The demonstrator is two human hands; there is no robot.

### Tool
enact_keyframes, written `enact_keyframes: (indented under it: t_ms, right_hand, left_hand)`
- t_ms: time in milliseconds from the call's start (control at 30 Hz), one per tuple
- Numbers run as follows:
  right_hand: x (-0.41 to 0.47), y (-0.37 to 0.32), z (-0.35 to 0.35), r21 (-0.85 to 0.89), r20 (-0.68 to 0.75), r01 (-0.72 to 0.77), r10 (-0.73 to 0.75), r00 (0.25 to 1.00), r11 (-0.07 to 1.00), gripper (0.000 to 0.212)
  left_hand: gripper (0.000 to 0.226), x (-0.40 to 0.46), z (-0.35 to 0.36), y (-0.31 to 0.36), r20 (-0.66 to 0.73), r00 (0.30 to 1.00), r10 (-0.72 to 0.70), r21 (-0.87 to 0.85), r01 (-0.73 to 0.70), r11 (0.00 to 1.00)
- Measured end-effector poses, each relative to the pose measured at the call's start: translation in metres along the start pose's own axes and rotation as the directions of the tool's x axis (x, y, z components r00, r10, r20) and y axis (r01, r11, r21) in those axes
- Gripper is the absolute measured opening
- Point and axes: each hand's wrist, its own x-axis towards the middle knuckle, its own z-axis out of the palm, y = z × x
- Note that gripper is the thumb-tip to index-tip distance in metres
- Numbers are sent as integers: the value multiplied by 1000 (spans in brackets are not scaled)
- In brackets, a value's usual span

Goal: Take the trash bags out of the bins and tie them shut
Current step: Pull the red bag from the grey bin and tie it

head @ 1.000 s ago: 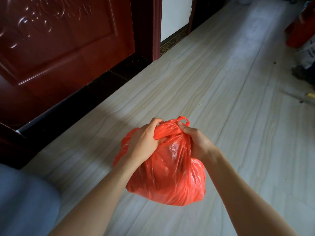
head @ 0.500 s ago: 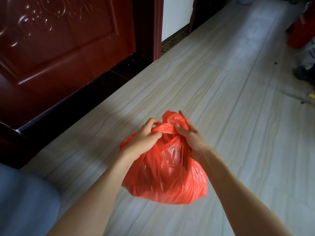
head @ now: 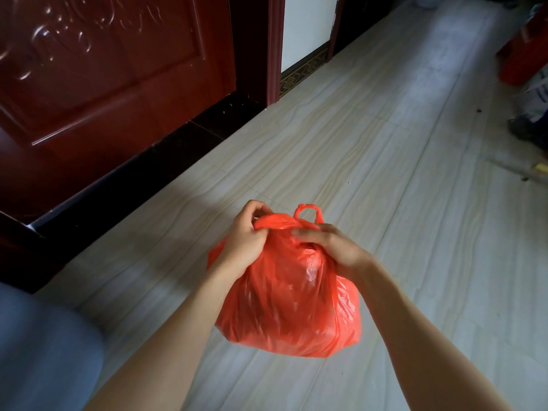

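Since half a second ago, a small handle loop (head: 308, 213) has popped up at the top of the red trash bag (head: 290, 304), and the right hand (head: 329, 247) now lies flatter over the bag's neck. The knot could slip loose if either hand lets go too soon, and the thin plastic might tear if pulled hard. The left hand (head: 247, 241) is curled tight, pinching a twisted strip. The right hand's fingers press and grip the gathered top. The bag hangs above the pale floor (head: 415, 203), near the dark red door (head: 103, 84).
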Motion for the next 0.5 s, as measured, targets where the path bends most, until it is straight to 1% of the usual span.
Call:
enact_keyframes:
  t_ms: [33,67,100,167,233,300,333,400,433,500]
  right_hand:
    - [-1,1,-1,139,30,-22,18,999,990,12]
    - [-2,2,-1,242,73,-42,25,997,969,18]
    - [-4,2,-1,308,122,-52,15,992,950,23]
    - [-9,-1,2,392,175,-68,-2,985,917,35]
    - [-9,-2,5,464,168,-84,5,986,882,42]
    - [-6,-1,6,495,115,-78,23,993,865,40]
    - [-4,0,7,495,85,-70,31,996,866,38]
    - [1,3,6,436,1,-15,16,1000,900,35]
    - [2,4,6,382,-54,21,-1,999,924,31]
    - [5,7,6,306,-151,79,-33,988,949,22]
  left_hand:
    - [31,-1,1,-1,18,998,56,89,-58,994]
    - [32,-3,2,-1,51,994,97,156,-104,982]
    - [36,-5,3,0,86,990,116,204,-131,970]
    - [50,-8,5,2,124,983,135,262,-164,951]
    - [64,-11,4,4,133,980,145,257,-175,950]
    - [71,-14,3,2,151,971,187,210,-217,953]
    - [72,-14,4,1,166,964,210,223,-244,944]
    - [63,-12,5,-2,195,956,220,244,-264,933]
    - [53,-10,7,-2,180,964,195,187,-228,956]
    - [27,-8,6,2,124,984,125,-28,-122,992]
